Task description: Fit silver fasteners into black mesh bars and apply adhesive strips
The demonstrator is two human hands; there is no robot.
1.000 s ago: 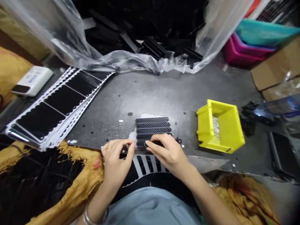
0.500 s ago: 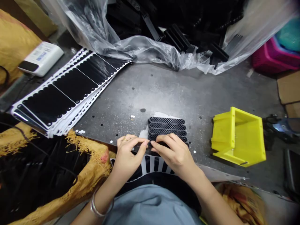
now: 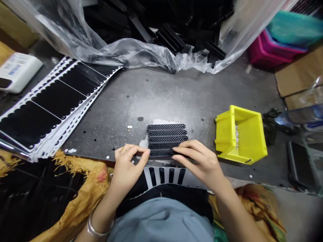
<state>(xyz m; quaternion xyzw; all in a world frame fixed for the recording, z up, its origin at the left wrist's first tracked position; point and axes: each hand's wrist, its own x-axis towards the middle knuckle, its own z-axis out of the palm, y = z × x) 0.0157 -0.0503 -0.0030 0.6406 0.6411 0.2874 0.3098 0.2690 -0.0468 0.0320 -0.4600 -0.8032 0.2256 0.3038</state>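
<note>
Now apart after nearly meeting: left hand (image 3: 127, 164) at the nearest black mesh strip's (image 3: 161, 153) left end, right hand (image 3: 202, 164) over its right half, five strips (image 3: 166, 139) lined up on the grey metal bench (image 3: 161, 97).

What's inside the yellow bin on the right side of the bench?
A narrow strip of small silvery metal pieces shows inside the yellow plastic bin. The bin's walls hide the rest, so how many pieces it holds cannot be seen.
</note>
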